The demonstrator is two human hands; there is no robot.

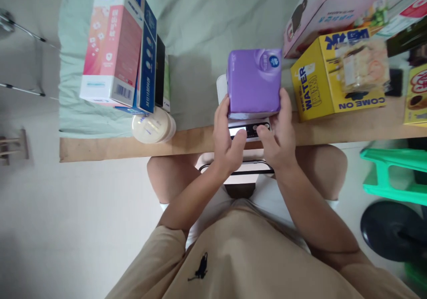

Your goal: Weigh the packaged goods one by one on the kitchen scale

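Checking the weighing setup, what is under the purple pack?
A small white scale, its display strip showing in front. The purple pack covers its platform; left hand and right hand flank it.

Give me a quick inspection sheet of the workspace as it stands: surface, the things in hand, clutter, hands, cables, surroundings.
Surface: wooden table with a pale green cloth over its far part.
Things in hand: purple packet sitting on a digital scale at the near edge; display lit, reading too small to tell.
Clutter: pink-and-white box standing with a blue box at left, round white tub on its side, yellow carton, pink box at right.
Hands: left hand and right hand flank the packet, fingers on its sides, thumbs over the scale's front.
Cables: nothing seen.
Surroundings: green plastic stool, white floor.
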